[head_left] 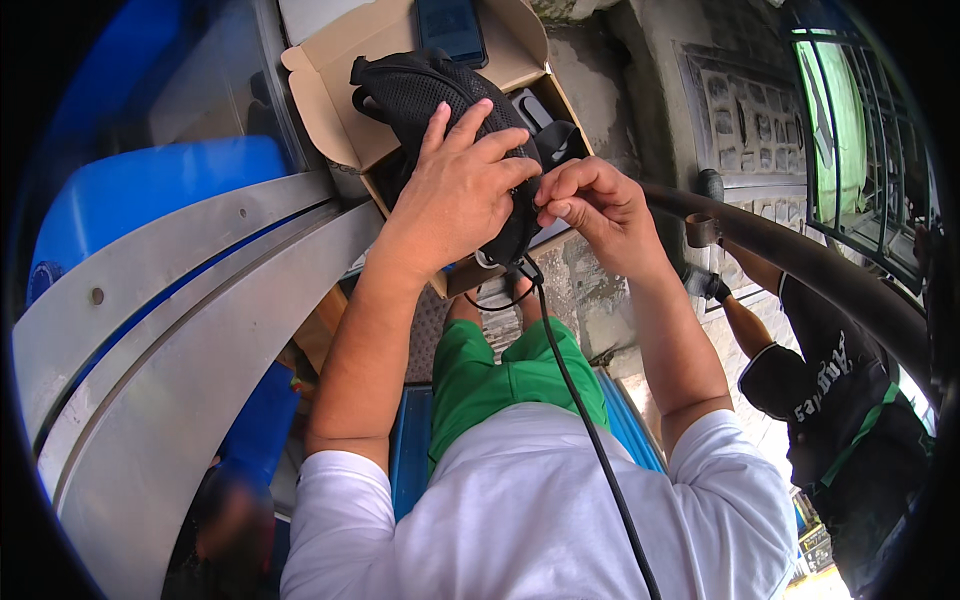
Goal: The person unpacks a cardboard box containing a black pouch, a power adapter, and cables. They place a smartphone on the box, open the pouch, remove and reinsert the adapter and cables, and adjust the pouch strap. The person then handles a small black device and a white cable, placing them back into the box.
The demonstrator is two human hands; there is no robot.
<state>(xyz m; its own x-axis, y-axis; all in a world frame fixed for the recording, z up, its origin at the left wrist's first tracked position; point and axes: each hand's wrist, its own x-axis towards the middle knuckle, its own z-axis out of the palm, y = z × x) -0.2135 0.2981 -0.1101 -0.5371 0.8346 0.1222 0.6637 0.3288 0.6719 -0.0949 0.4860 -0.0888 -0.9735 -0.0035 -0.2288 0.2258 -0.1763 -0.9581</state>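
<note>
A black mesh pouch (pixel 420 95) lies across an open cardboard box (pixel 345 115) in front of me. My left hand (pixel 455 190) rests over the pouch with its fingers stretched out and spread. Close to the pouch's right side, my right hand (pixel 598 212) has thumb and forefinger pinched together; what sits between them is too small to make out. A black cable (pixel 572 380) runs from the pouch's near end down over my white shirt. Inside the box, right of the pouch, a dark grey device (pixel 535 108) shows in part.
A phone (pixel 450 32) lies at the box's far side. Curved metal panels (pixel 190 290) stand on the left, near a blue surface (pixel 160 190). To the right runs a dark pipe (pixel 800 260), with a person in black (pixel 850 400) beyond it. Another person (pixel 235 510) is at lower left.
</note>
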